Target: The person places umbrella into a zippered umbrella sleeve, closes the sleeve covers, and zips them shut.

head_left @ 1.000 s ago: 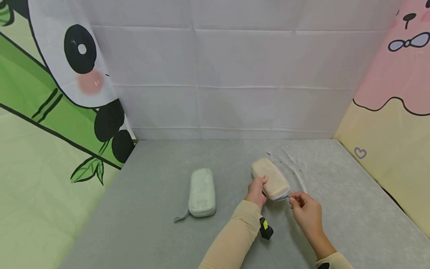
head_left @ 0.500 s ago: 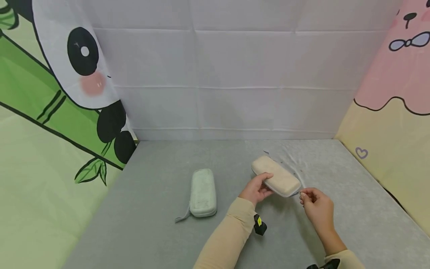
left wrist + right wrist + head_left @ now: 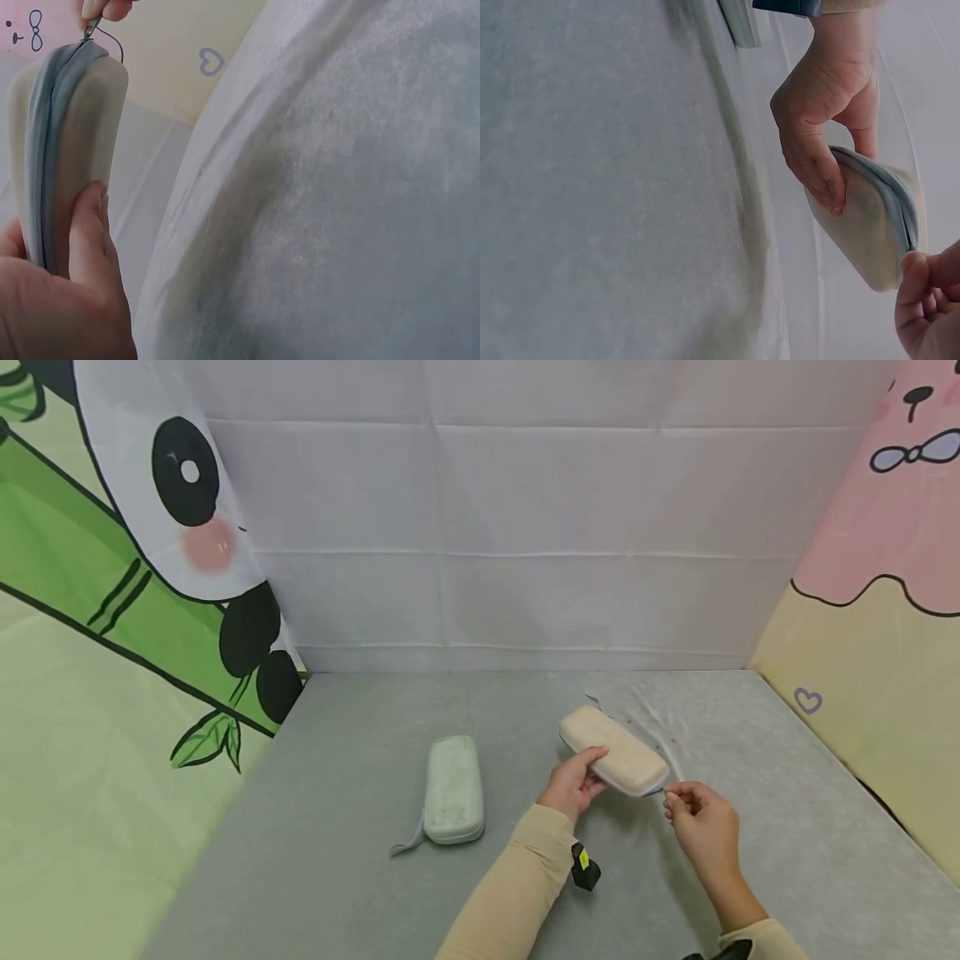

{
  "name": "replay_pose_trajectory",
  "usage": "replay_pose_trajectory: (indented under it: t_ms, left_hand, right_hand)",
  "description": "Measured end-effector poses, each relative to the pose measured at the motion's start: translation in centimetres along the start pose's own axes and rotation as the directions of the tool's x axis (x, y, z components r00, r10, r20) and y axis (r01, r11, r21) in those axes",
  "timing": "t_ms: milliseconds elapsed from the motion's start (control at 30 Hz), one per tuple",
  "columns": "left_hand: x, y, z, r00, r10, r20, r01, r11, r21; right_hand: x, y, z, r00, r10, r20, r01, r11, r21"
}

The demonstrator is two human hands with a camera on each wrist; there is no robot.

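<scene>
A cream zippered case, rounded like a pencil case, is held by my left hand, thumb on top and fingers underneath. It slants over the table, its near end toward the right. Along its side runs a grey-blue zipper band. At that near end my right hand pinches the small zipper pull between thumb and forefinger. A thin dark loop hangs by the pull in the left wrist view. Left of both hands, a pale green case lies on the table.
Grey cloth covers the table, with wrinkles behind the cream case. From the green case a grey strap sticks out to the left. A white backdrop stands behind, with printed cartoon panels at both sides.
The cream case has turned and shifted right, its near end swinging out, then eased slightly back left. My right hand has gone along, still at the zipper pull. The green case stays put.
</scene>
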State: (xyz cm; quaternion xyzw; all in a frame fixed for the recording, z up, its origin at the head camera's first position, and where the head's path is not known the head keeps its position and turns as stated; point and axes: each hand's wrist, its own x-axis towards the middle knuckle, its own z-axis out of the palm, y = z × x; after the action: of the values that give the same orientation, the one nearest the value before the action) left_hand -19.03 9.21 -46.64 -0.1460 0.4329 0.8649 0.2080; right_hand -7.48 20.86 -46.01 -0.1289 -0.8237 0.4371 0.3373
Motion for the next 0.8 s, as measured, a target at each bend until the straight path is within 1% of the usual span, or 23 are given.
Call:
replay_pose_trajectory:
  t_ms: [167,267,333,400,500,633,800]
  left_hand:
    - [0.1,-0.2,-0.1,1.0,-0.017,-0.006,0.017,1.0,-0.01]
    - [0.1,-0.4,-0.2,1.0,-0.023,-0.015,0.023,1.0,-0.013]
    - [0.0,-0.4,-0.2,1.0,-0.027,-0.015,0.027,1.0,-0.007]
    - [0.0,-0.5,-0.1,0.999,-0.028,-0.021,0.027,1.0,-0.004]
    - [-0.1,-0.6,0.0,1.0,-0.022,-0.016,0.022,1.0,-0.017]
    - [-0.2,-0.7,0.0,1.0,-0.014,-0.026,0.013,0.999,-0.039]
    - [-0.3,-0.6,0.0,0.999,-0.014,-0.052,0.011,0.999,-0.043]
  right_hand:
    - [-0.4,0.0,0.2,0.999,-0.037,-0.027,0.037,0.999,-0.009]
    - [-0.7,-0.2,0.3,0.994,-0.098,-0.045,0.097,0.995,-0.021]
    - [-1.0,-0.4,0.5,0.989,-0.142,-0.038,0.141,0.99,-0.029]
    - [-1.3,-0.5,0.6,0.985,-0.168,-0.034,0.167,0.986,-0.023]
    - [-1.5,-0.7,0.8,0.986,-0.163,-0.038,0.163,0.987,-0.006]
    - [-1.3,-0.7,0.9,0.987,-0.151,-0.06,0.152,0.988,0.01]
    - [-1.4,-0.7,1.0,0.983,-0.177,-0.054,0.179,0.984,0.021]
